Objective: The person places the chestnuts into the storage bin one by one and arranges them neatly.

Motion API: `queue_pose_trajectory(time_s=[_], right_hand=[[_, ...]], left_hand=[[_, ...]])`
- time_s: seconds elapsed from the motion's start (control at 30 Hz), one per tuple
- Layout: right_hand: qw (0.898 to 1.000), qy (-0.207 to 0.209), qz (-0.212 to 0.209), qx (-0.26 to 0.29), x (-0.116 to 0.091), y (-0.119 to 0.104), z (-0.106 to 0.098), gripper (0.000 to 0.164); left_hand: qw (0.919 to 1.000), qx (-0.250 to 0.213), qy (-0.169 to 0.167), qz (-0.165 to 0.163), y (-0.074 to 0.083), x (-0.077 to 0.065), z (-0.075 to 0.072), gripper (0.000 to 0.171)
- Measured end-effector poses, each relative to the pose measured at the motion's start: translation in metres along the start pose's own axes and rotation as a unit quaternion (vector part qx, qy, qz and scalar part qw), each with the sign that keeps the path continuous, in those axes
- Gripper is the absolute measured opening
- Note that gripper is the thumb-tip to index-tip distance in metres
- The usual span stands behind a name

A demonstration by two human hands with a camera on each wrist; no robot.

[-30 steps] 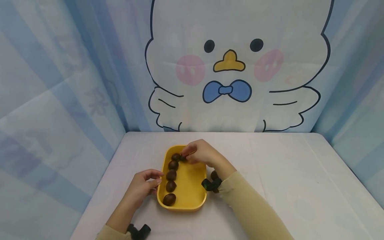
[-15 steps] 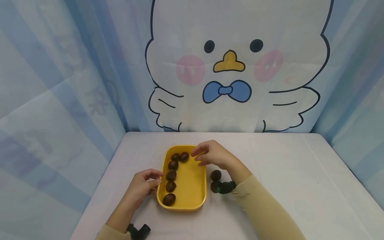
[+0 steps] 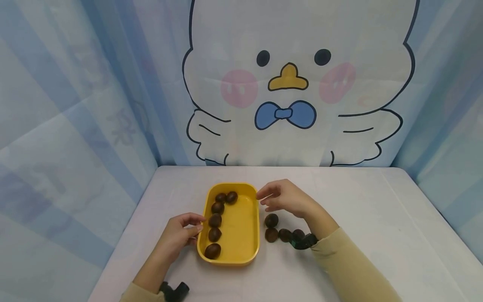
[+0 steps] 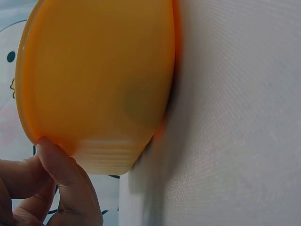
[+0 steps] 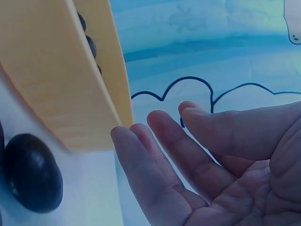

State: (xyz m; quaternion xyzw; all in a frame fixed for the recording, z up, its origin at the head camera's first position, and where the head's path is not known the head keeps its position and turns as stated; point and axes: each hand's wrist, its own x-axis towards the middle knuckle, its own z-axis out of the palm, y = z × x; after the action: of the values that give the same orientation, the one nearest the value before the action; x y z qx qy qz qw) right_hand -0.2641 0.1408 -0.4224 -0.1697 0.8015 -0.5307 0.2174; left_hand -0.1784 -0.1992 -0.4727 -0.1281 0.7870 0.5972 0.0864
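Note:
Several dark brown chestnuts [image 3: 215, 220] lie in the yellow tray [image 3: 241, 235], most in a column along its left side, with one [image 3: 232, 197] beside the top of the column. My left hand [image 3: 185, 228] holds the tray's left rim, its fingertips at the edge in the left wrist view. Just off the tray's upper right edge, my right hand [image 3: 288, 198] has its fingers loosely bent and nothing between them. More chestnuts sit on the table below that hand, the nearest two [image 3: 271, 220] stacked one behind the other; a glossy one [image 5: 34, 173] shows large in the right wrist view.
Other loose chestnuts [image 3: 284, 235] stand in a row to the right, partly covered by the dark wrist camera strap [image 3: 302, 241]. A white cloth covers the table [image 3: 362, 218]. Behind it hangs a curtain [image 3: 290, 147] with a cartoon bird.
My right hand has let go of a chestnut at the tray's top and drawn back to the right, past the rim. More chestnuts on the table are uncovered. My left hand has stayed put.

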Motion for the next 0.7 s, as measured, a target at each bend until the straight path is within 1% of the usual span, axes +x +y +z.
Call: queue_pose_trajectory(time_s=[0.33,0.5,0.7], right_hand=[[1.0,0.004,0.011,-0.028,-0.023,0.011,-0.013,0.031],[0.999,0.006,0.01,-0.039,-0.034,0.017,-0.018,0.033],[0.999,0.001,0.015,-0.048,-0.045,0.026,-0.022,0.031]], left_hand=[[1.0,0.002,0.003,-0.003,0.0,0.0,0.001,0.023],[1.0,-0.001,0.001,-0.003,0.001,0.0,0.0,0.023],[1.0,-0.003,-0.001,-0.001,0.001,0.0,0.0,0.023]])
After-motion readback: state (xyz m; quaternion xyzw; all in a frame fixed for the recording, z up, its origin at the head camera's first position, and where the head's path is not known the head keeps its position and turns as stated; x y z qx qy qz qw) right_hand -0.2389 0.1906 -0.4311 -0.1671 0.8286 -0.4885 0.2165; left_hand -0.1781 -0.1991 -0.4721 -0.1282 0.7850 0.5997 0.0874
